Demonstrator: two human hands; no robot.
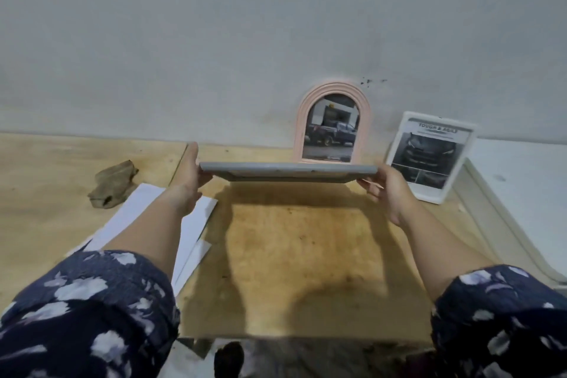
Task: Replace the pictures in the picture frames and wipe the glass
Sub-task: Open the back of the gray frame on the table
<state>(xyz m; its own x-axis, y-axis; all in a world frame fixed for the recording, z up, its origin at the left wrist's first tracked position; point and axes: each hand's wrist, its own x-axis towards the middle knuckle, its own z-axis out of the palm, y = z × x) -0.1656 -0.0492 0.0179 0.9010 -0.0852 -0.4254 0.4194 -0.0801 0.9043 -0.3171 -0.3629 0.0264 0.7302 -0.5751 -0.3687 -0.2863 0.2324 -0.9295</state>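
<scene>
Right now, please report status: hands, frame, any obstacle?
Left hand and right hand grip grey frame by its ends, held above table. Pink arched frame stands right behind it.

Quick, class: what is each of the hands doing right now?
Left hand: holding the grey frame's left end.
Right hand: holding its right end.

Table (294, 255) bare plywood, stained, matt. Grey frame (288, 169) matt, painted look. Pink arched frame (333, 95) smooth plastic-looking, glossy glass. Rag (112, 186) crumpled cloth. White papers (196, 224) matt.
</scene>
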